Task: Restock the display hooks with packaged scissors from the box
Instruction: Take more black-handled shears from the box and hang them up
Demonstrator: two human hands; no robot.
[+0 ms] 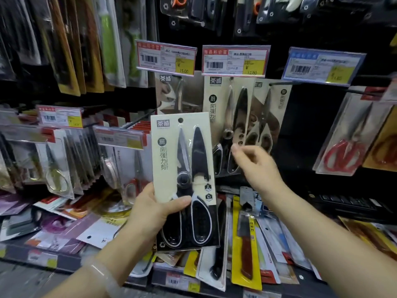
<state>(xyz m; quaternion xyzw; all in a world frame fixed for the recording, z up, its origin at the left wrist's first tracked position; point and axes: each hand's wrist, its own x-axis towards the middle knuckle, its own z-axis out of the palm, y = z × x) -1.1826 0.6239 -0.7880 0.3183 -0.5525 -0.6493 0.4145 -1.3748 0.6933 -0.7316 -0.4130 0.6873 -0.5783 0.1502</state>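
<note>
Head view: scissors pack (184, 168) in left hand (154, 211)

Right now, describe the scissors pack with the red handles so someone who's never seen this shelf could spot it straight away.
Start at the blue-framed price tag, the only blue one among the red-framed tags along the black display wall. Just below and right of it hangs a clear plastic pack of red-handled scissors, tilted with its blades pointing up. The packs left of it hold black-and-white handled scissors on cream cards; only this pair has red loops.

My left hand (150, 209) grips a matt cream card pack under glossy clear plastic: scissors pack (184, 175), shiny steel blades, black plastic handles.
</note>
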